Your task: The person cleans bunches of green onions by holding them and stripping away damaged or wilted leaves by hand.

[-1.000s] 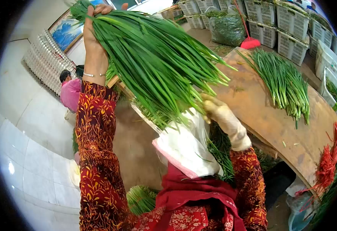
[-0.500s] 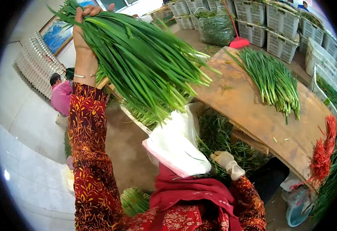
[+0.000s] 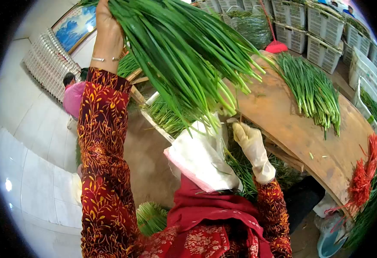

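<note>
My bare left hand (image 3: pixel 108 31), with a bracelet on the wrist, is closed around the leafy end of a large bunch of garlic chives (image 3: pixel 184 56). The bunch slants down to the right, its pale stem ends fanned out. Below those ends is my right hand (image 3: pixel 250 144) in a whitish glove, its fingers drawn together; what they hold, if anything, is too small to make out. A white cloth (image 3: pixel 199 161) with a pink edge lies across my lap, under the stems. To the right, another pile of garlic chives (image 3: pixel 311 92) rests on the wooden board (image 3: pixel 283 116).
Red ties (image 3: pixel 362 176) hang at the board's near right end. Loose green leaves (image 3: pixel 244 167) lie below the board. Stacked white crates (image 3: pixel 324 26) and a red dustpan (image 3: pixel 276 46) stand behind. A person in pink (image 3: pixel 73 99) sits at the left.
My right hand has risen from the loose leaves to just below the stem ends. The held bunch has shifted right and slightly up in view with my left hand.
</note>
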Action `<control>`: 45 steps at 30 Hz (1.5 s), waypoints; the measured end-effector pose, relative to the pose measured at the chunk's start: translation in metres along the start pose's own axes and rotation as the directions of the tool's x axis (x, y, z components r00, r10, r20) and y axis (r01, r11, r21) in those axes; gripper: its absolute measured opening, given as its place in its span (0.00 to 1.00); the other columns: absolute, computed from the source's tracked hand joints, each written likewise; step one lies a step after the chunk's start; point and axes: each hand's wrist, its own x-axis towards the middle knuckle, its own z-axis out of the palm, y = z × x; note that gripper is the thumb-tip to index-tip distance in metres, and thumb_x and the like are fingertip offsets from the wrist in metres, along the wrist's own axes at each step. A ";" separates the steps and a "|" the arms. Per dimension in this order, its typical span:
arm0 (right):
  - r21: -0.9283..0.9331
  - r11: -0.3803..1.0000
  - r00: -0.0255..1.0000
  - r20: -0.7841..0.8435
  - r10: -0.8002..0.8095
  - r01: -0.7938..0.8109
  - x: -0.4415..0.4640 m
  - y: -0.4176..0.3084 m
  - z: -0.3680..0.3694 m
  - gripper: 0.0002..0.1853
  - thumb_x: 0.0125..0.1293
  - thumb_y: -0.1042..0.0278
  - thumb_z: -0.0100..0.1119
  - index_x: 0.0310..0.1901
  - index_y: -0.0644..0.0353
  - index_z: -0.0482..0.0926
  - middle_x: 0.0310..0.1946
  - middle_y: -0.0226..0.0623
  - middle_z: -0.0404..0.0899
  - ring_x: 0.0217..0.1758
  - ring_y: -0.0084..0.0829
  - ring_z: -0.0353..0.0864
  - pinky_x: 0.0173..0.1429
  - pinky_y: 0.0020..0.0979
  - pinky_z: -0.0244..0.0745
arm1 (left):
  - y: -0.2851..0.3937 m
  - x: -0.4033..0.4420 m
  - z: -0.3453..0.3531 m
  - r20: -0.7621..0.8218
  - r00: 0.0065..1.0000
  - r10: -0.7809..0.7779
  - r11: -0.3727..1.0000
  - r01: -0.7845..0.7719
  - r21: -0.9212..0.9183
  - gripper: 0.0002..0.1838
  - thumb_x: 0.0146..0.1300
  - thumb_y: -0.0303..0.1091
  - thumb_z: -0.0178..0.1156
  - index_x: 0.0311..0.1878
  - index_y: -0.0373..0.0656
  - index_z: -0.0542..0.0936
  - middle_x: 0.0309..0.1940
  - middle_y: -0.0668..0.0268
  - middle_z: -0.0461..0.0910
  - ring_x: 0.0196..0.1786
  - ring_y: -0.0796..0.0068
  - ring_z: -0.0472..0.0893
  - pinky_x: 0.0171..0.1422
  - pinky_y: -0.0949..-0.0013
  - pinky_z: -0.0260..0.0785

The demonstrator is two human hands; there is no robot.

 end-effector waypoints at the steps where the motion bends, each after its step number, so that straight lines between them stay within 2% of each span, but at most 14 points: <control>1: -0.015 0.981 0.981 0.005 0.193 -0.193 -0.012 0.011 0.000 0.16 0.65 0.59 0.48 0.29 0.65 0.75 0.14 0.30 0.64 0.18 0.20 0.62 0.24 0.25 0.60 | 0.001 0.000 0.000 -0.019 1.000 0.024 0.998 -0.023 0.060 0.15 0.64 0.45 0.49 0.33 0.42 0.73 0.27 0.58 0.77 0.33 0.61 0.78 0.42 0.60 0.72; 3: -0.341 0.900 0.926 0.164 0.340 -0.270 -0.047 0.096 -0.004 0.18 0.66 0.56 0.43 0.33 0.64 0.77 0.18 0.39 0.74 0.21 0.37 0.72 0.26 0.33 0.66 | 0.004 0.000 -0.001 -0.047 0.997 0.063 0.986 -0.055 0.159 0.16 0.63 0.46 0.49 0.34 0.41 0.74 0.27 0.56 0.78 0.32 0.59 0.79 0.38 0.59 0.75; 4: -0.816 0.569 0.790 0.414 0.452 0.102 -0.072 0.143 -0.006 0.20 0.65 0.55 0.43 0.47 0.61 0.75 0.35 0.48 0.79 0.40 0.42 0.78 0.42 0.34 0.73 | 0.006 -0.001 -0.002 -0.062 0.995 0.074 0.980 -0.061 0.187 0.17 0.63 0.47 0.50 0.34 0.41 0.75 0.26 0.55 0.78 0.31 0.58 0.80 0.36 0.59 0.76; 7: -0.786 0.594 0.636 0.371 0.677 -0.173 -0.076 0.120 -0.020 0.28 0.61 0.58 0.49 0.63 0.53 0.60 0.59 0.46 0.65 0.61 0.39 0.67 0.64 0.34 0.61 | 0.007 0.006 -0.006 -0.142 0.989 -0.047 0.999 0.045 -0.017 0.19 0.63 0.46 0.50 0.22 0.43 0.73 0.23 0.55 0.78 0.27 0.59 0.80 0.30 0.59 0.77; 9: -0.273 0.942 0.955 0.165 0.246 -0.196 -0.041 0.069 -0.024 0.32 0.58 0.61 0.55 0.64 0.54 0.58 0.59 0.43 0.66 0.58 0.34 0.70 0.61 0.30 0.63 | 0.006 0.000 0.005 -0.169 0.982 -0.085 0.996 0.087 0.010 0.19 0.62 0.46 0.50 0.21 0.44 0.73 0.22 0.56 0.78 0.27 0.61 0.80 0.29 0.60 0.77; 16: 0.564 0.801 0.951 0.308 0.018 -0.198 0.072 -0.006 0.013 0.18 0.61 0.63 0.54 0.49 0.65 0.72 0.27 0.28 0.75 0.28 0.16 0.71 0.31 0.18 0.64 | 0.007 -0.023 0.038 -0.219 0.974 0.053 0.955 0.014 0.296 0.16 0.64 0.44 0.48 0.30 0.41 0.75 0.26 0.59 0.79 0.27 0.68 0.80 0.31 0.67 0.77; 20: 0.166 0.984 0.998 0.022 -0.060 0.056 0.035 0.006 0.021 0.17 0.66 0.56 0.45 0.33 0.65 0.72 0.19 0.27 0.66 0.23 0.21 0.60 0.28 0.23 0.58 | 0.018 -0.016 0.014 0.009 0.992 0.123 0.896 -0.115 0.428 0.15 0.68 0.38 0.42 0.36 0.37 0.74 0.25 0.64 0.78 0.26 0.73 0.79 0.31 0.74 0.76; 23: -0.173 0.931 0.918 0.185 0.351 -0.321 -0.023 0.067 0.000 0.19 0.66 0.58 0.42 0.24 0.65 0.69 0.18 0.34 0.69 0.22 0.28 0.64 0.28 0.31 0.62 | 0.016 -0.022 0.024 0.071 0.981 0.183 0.804 -0.191 0.563 0.14 0.68 0.36 0.42 0.36 0.36 0.74 0.25 0.63 0.78 0.25 0.73 0.79 0.31 0.74 0.76; 24: -0.683 0.699 0.899 0.416 0.133 0.213 -0.047 0.115 -0.005 0.17 0.66 0.61 0.40 0.30 0.65 0.75 0.27 0.42 0.78 0.30 0.38 0.76 0.35 0.35 0.71 | 0.021 -0.027 0.024 0.309 0.922 0.234 0.498 -0.387 0.776 0.14 0.68 0.34 0.42 0.36 0.37 0.74 0.27 0.62 0.79 0.26 0.73 0.79 0.31 0.72 0.76; 27: -0.654 0.756 0.871 0.368 0.325 -0.006 -0.056 0.126 -0.028 0.18 0.65 0.55 0.41 0.45 0.61 0.69 0.45 0.41 0.69 0.47 0.38 0.69 0.50 0.35 0.64 | 0.014 -0.019 0.023 0.212 0.949 0.235 0.609 -0.313 0.729 0.14 0.68 0.36 0.42 0.36 0.37 0.74 0.27 0.62 0.79 0.26 0.74 0.79 0.31 0.73 0.76; 29: -0.609 0.748 0.787 0.312 0.532 -0.264 -0.062 0.086 -0.045 0.28 0.65 0.49 0.42 0.61 0.57 0.63 0.63 0.40 0.59 0.64 0.38 0.61 0.66 0.34 0.58 | 0.010 -0.018 0.025 0.147 0.966 0.211 0.680 -0.254 0.688 0.14 0.68 0.36 0.42 0.36 0.37 0.74 0.27 0.63 0.79 0.26 0.74 0.79 0.31 0.73 0.76; 32: 0.397 0.918 0.991 0.119 -0.066 0.014 0.001 0.034 -0.037 0.36 0.64 0.39 0.38 0.63 0.62 0.58 0.62 0.45 0.60 0.65 0.37 0.59 0.66 0.38 0.55 | 0.007 -0.014 0.028 0.092 0.978 0.189 0.761 -0.205 0.616 0.14 0.68 0.37 0.42 0.36 0.38 0.75 0.27 0.63 0.79 0.27 0.74 0.79 0.32 0.73 0.76; 34: 0.472 0.832 0.955 0.107 0.275 -0.292 0.046 0.000 -0.017 0.40 0.62 0.35 0.38 0.64 0.64 0.55 0.57 0.48 0.63 0.62 0.37 0.57 0.63 0.40 0.53 | 0.002 -0.011 0.031 0.052 0.984 0.168 0.814 -0.168 0.556 0.15 0.68 0.37 0.42 0.36 0.38 0.75 0.27 0.63 0.79 0.27 0.74 0.79 0.32 0.73 0.76; 45: 0.802 -0.082 0.804 0.582 -0.121 -0.592 0.014 -0.014 0.042 0.47 0.56 0.24 0.28 0.58 0.65 0.63 0.26 0.39 0.70 0.16 0.22 0.63 0.22 0.24 0.59 | -0.008 -0.013 0.037 -0.021 0.996 0.086 0.927 -0.072 0.368 0.16 0.68 0.40 0.43 0.36 0.39 0.75 0.27 0.64 0.78 0.27 0.75 0.79 0.33 0.74 0.76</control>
